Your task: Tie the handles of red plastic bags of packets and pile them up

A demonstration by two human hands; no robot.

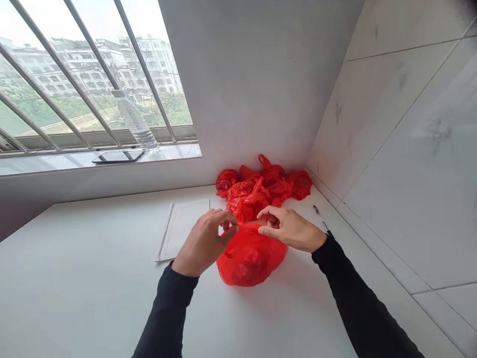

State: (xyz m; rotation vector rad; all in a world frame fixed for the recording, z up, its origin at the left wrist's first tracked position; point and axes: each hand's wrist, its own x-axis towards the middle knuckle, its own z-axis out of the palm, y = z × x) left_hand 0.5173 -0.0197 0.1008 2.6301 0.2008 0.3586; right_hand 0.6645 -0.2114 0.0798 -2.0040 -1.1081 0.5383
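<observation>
Red plastic bag [250, 258], filled and rounded, sits on the white tabletop [93, 278] right of centre, just near of a pile of similar red bags [264, 186] in the far corner; your left hand [204, 241] and right hand [288, 227] each pinch a strip of its thin film at the top, fingers narrowed, the strip stretched between them. Judged risk: the film could tear or slip from your pinch if you pull too hard, and the bag could roll towards the paper sheet [182, 226] on its left.
</observation>
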